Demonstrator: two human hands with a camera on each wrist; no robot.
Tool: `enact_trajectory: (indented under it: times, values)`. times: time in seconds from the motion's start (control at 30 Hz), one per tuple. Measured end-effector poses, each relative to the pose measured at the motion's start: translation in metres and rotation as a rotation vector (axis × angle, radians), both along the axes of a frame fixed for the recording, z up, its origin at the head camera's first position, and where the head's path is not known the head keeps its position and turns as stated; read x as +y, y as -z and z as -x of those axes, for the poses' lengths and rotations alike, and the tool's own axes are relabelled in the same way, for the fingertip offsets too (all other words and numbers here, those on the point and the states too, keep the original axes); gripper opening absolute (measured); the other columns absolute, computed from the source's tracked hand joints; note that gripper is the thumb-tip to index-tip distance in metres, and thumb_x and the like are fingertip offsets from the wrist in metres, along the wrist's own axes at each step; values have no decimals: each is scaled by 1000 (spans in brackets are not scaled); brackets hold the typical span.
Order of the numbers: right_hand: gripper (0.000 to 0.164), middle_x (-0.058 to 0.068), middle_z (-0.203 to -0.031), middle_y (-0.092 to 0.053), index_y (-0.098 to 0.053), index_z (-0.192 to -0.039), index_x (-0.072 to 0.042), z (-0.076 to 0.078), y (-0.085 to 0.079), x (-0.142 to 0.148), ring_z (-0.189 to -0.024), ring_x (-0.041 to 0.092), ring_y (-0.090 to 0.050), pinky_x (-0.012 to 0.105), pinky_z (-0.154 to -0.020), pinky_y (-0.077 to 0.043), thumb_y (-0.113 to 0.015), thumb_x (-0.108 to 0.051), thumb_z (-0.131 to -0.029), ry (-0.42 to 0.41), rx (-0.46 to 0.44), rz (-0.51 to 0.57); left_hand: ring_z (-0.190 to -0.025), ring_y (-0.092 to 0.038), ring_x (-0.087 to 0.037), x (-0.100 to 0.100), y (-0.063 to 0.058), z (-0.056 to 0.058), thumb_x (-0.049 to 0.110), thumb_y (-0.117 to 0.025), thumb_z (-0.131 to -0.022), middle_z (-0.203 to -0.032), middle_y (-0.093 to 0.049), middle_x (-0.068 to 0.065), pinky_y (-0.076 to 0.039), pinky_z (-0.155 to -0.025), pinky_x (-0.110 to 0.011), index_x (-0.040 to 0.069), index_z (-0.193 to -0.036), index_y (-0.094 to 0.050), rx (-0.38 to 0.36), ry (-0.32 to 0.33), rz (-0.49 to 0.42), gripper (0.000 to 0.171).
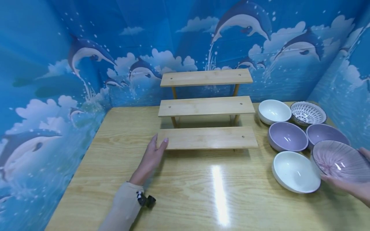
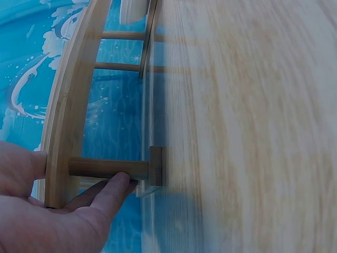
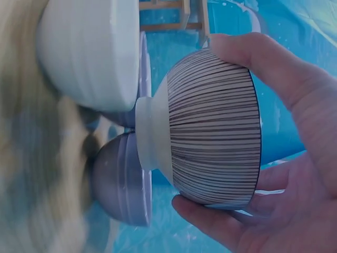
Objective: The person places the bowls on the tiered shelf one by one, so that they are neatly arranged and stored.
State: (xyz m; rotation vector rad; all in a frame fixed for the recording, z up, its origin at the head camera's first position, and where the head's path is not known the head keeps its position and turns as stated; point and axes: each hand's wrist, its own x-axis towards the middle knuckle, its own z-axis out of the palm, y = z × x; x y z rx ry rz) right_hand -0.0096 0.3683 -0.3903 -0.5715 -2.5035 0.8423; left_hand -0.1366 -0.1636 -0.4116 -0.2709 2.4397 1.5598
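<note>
A three-step wooden display rack (image 1: pixel 206 138) stands on the table. At the left end of its lowest step, my left hand (image 1: pixel 150 156) grips the board, thumb on the upper side and fingers underneath near the round leg (image 2: pixel 108 167). Over at the right, my right hand (image 1: pixel 348 187) holds a striped bowl (image 3: pixel 213 129) between thumb and fingers around its rim. In the head view this bowl's inside shows pinkish-grey streaks, and it overlaps the front white bowl (image 1: pixel 296 173) and a purple bowl (image 1: pixel 326 134). The right wrist view shows its foot raised off the tabletop.
Beside the rack stand another purple bowl (image 1: pixel 287 137), a back white bowl (image 1: pixel 274 111) and a black-and-white patterned bowl (image 1: pixel 308 113). Dolphin-printed cloth (image 1: pixel 173 35) walls the wooden table (image 1: pixel 115 154) at the back and both sides.
</note>
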Motion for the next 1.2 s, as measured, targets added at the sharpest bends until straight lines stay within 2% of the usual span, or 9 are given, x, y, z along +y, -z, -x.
enact_trajectory:
  times: [0.1, 0.27, 0.33, 0.5, 0.57, 0.7, 0.8, 1.0, 1.2]
  values:
    - [122, 27, -155, -39, -31, -156, 3, -3, -27, -26, -146, 37, -32, 25, -121, -16, -97, -27, -58, -29, -32, -49, -154, -7, -34, 0, 0, 0, 56, -45, -104, -169, -6, -15, -9, -125, -53, 8, -163, -6, 1, 0, 4, 85]
    - [128, 41, -134, -52, -48, -145, 6, 12, -19, -12, -127, -6, -41, 3, -101, -21, -102, -19, -32, -111, 97, -105, -154, -7, -34, 0, -1, 1, 58, -44, -103, -169, -6, -14, -9, -124, -54, 9, -163, -6, -9, -5, 17, 86]
    - [127, 44, -129, -53, -51, -142, 9, 17, -23, -14, -124, -3, -46, 2, -97, -22, -102, -18, -29, -159, 128, -131, -154, -7, -34, 0, -1, 1, 58, -44, -103, -169, -6, -14, -9, -124, -54, 9, -163, -6, -9, -5, 17, 86]
    - [130, 46, -136, -45, -41, -148, 11, 25, -37, -25, -126, 61, -43, 21, -116, -21, -102, -26, -40, -255, 61, -157, -154, -6, -33, -1, -1, 1, 58, -44, -103, -169, -6, -14, -8, -124, -54, 9, -163, -6, -10, -1, 22, 86]
    - [128, 46, -138, -44, -39, -150, 9, 30, -41, -29, -127, 60, -41, 16, -113, -19, -102, -26, -45, -297, 31, -137, -154, -6, -34, -1, -1, 1, 58, -43, -104, -169, -5, -14, -8, -124, -54, 9, -163, -6, -10, 2, 25, 86]
    - [126, 45, -136, -41, -34, -153, 8, 40, -53, -42, -119, 59, -39, 43, -102, -41, -102, -29, -52, -369, -56, -122, -154, -6, -35, -3, 0, 0, 58, -42, -104, -169, -5, -15, -8, -124, -55, 8, -163, -6, -3, 11, 25, 86]
    - [129, 46, -136, -38, -29, -154, 9, 48, -64, -55, -116, 61, -37, 74, -77, -37, -101, -33, -56, -398, -118, -139, -154, -6, -35, -3, 0, -1, 58, -42, -104, -169, -5, -15, -9, -124, -55, 8, -163, -6, -3, 13, 22, 86]
    - [128, 40, -135, -39, -28, -156, 4, 63, -78, -77, -112, 59, -39, 75, -68, -41, -100, -37, -59, -467, -137, -155, -154, -7, -35, -3, 1, -2, 60, -42, -103, -169, -5, -16, -9, -124, -55, 8, -163, -6, 3, 21, 26, 87]
    - [129, 39, -142, -40, -29, -155, 5, 78, -88, -95, -120, 58, -41, 78, -78, -41, -101, -37, -56, -547, -113, -153, -154, -7, -35, -3, 1, -2, 60, -41, -104, -169, -5, -16, -9, -124, -55, 8, -163, -6, 12, 30, 27, 87]
